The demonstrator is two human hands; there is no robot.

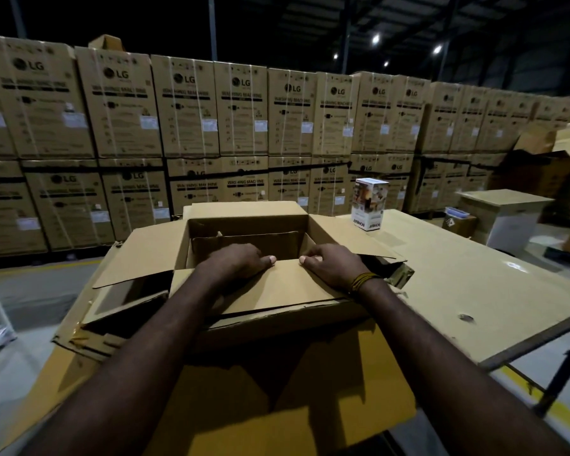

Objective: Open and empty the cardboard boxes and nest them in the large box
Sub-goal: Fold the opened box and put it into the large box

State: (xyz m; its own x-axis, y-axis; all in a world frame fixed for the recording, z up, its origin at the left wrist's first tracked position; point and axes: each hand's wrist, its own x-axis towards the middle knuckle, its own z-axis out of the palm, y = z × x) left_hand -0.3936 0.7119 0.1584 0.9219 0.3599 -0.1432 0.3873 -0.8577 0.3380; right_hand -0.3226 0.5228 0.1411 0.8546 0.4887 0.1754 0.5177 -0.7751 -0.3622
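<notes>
A large open cardboard box [244, 213] stands on the cardboard-covered table [474, 284], its flaps spread outward. Inside it sits a smaller brown box [254, 243] with its top open. My left hand [237, 261] and my right hand [333, 263] both grip the top edge of the near flap [287, 287], fingers curled over it and thumbs pressed on its outer face, about a hand's width apart. A yellow thread band circles my right wrist. The floor of the inner box is dark and hard to make out.
A small white product carton [369, 204] stands upright on the table behind the box to the right. A wall of stacked washing-machine cartons [185, 106] fills the background. A low cardboard-topped stand [504, 209] is at the right. The table's metal frame edge [533, 340] runs along the right.
</notes>
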